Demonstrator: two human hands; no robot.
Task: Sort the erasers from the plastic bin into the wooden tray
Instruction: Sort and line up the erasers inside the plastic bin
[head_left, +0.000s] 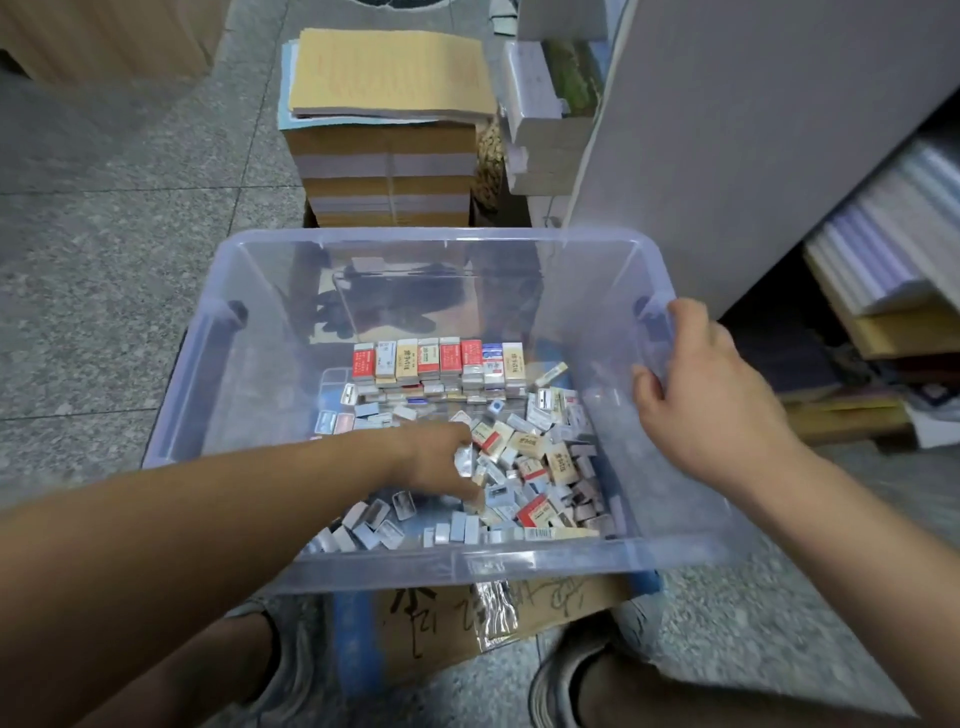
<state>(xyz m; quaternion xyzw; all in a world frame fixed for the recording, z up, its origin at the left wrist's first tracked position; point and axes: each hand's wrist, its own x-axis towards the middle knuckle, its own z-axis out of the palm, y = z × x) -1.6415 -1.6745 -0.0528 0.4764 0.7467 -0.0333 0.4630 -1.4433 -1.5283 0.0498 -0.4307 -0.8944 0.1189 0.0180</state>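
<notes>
The left hand (441, 460) reaches into the clear plastic bin (519, 564), fingers curled down among loose erasers (540, 462); whether it grips one cannot be told; the right hand (711, 395) clasps the bin's right rim; boxed erasers (439, 358) stand in a neat row toward the bin's far wall; cardboard (431, 623) lies under the bin on speckled grey floor (104, 260); paper stacks (384, 156) rise beyond the bin.

The left hand (441, 460) is blurred, its fingertips buried among erasers (524, 457); any grip cannot be told. Wrapper print is too small to read. The bin (415, 564) hides most of the cardboard (431, 623).
</notes>
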